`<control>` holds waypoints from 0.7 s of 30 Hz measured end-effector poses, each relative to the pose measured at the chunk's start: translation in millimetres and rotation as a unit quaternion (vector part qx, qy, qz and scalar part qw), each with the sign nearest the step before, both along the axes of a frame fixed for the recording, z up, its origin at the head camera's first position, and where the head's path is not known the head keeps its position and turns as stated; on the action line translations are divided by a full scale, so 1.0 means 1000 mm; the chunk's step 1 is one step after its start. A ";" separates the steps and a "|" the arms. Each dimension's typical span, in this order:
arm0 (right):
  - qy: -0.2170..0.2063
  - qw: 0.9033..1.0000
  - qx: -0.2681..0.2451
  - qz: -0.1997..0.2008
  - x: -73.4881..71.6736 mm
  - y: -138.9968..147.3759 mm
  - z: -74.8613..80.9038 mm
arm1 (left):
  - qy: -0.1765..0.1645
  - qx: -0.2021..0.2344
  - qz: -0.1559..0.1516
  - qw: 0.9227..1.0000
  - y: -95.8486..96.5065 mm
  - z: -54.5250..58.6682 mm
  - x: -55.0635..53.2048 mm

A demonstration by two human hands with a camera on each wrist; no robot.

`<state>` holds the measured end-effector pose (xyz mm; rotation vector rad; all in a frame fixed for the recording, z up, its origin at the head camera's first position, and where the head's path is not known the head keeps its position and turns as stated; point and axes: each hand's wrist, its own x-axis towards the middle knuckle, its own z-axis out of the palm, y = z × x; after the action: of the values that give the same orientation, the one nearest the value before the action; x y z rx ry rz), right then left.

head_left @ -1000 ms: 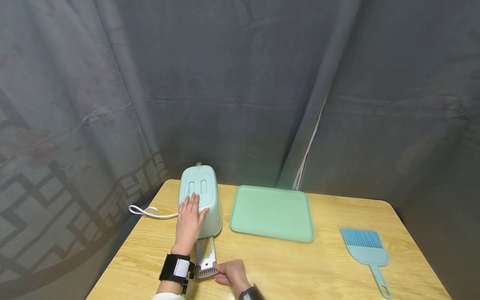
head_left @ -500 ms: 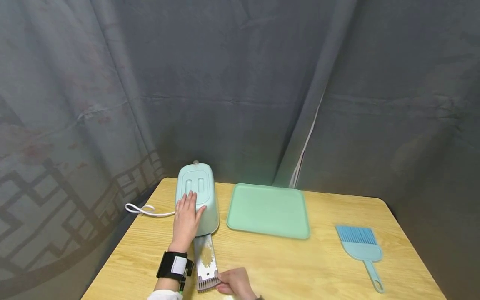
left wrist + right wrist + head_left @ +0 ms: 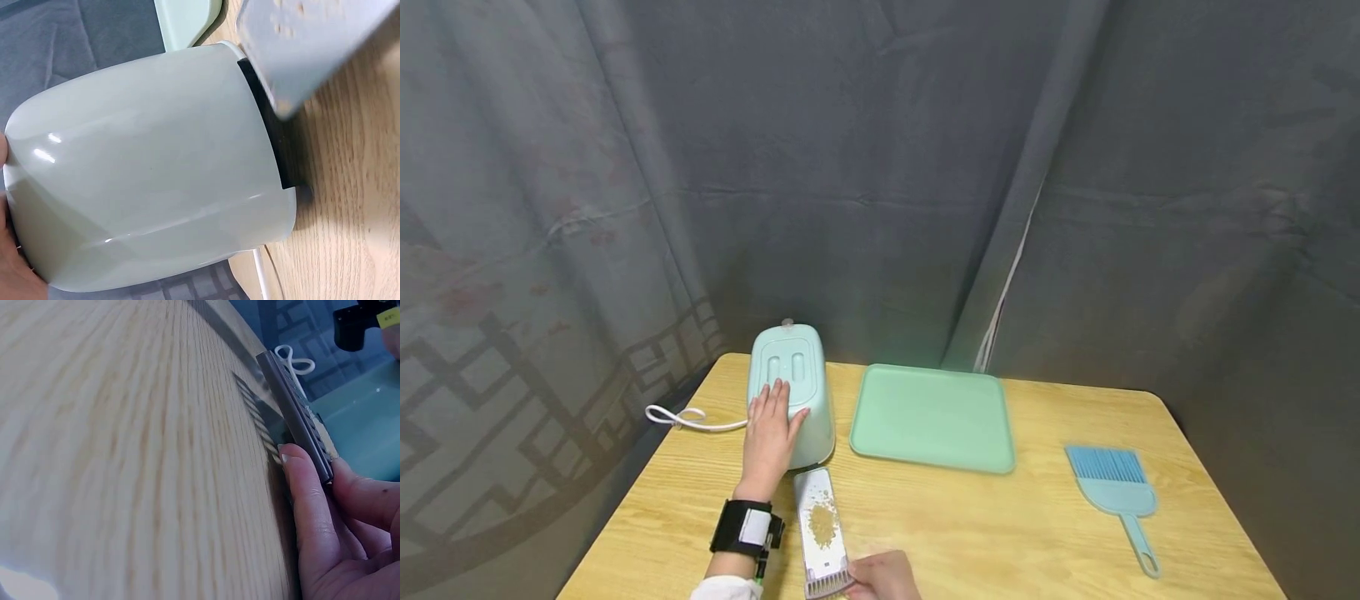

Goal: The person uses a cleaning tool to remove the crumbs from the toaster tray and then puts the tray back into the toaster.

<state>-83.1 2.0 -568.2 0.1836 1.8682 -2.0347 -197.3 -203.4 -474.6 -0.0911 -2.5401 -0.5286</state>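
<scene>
A pale mint toaster (image 3: 803,379) with a lid over its slots stands at the table's left. My left hand (image 3: 766,437) rests on its top with the fingers extended. My right hand (image 3: 887,577) pinches the right corner of the ridged grey handle of a crumb tray (image 3: 825,564). Tan crumbs (image 3: 822,523) lie heaped on the metal tray. In the left wrist view the crumb tray (image 3: 312,44) is outside the dark slot (image 3: 269,125) at the toaster's base. The right wrist view has the tray handle (image 3: 294,412) between thumb and fingers, raised over the tabletop.
A green rectangular serving tray (image 3: 932,417) lies right of the toaster. Farther right is a light blue dustpan-style brush (image 3: 1120,496) with its handle toward me. A white power cord (image 3: 696,421) loops off the table's left side. Grey curtains (image 3: 880,208) hang behind.
My right hand has drawn the crumb tray toward me and out of the toaster's base, showing more crumbs. My left hand stays on the toaster. The head view has shifted slightly.
</scene>
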 end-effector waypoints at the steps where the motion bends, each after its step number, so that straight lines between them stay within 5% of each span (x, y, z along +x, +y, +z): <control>1: 0.000 1.000 0.001 -0.001 0.001 0.003 0.000 | -0.002 0.002 0.000 1.000 0.000 0.000 0.000; 11: -0.007 0.999 -0.037 -0.032 0.008 0.053 0.009 | -0.017 0.018 -0.024 0.999 0.002 0.009 0.002; 16: -0.007 0.998 -0.032 -0.054 0.005 0.082 0.014 | 0.022 0.072 -0.060 0.995 0.032 -0.003 0.026; 19: -0.014 0.997 -0.038 -0.064 0.002 0.098 0.018 | -0.011 0.182 -0.072 0.981 0.064 -0.022 0.052; 21: -0.020 0.996 -0.038 -0.073 0.001 0.107 0.021 | -0.069 0.288 -0.078 0.952 0.086 -0.036 0.069</control>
<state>-82.3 108.7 -547.1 0.3481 1.7960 -2.1783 -128.3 -117.3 -510.1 -0.0401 -2.4128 -1.3563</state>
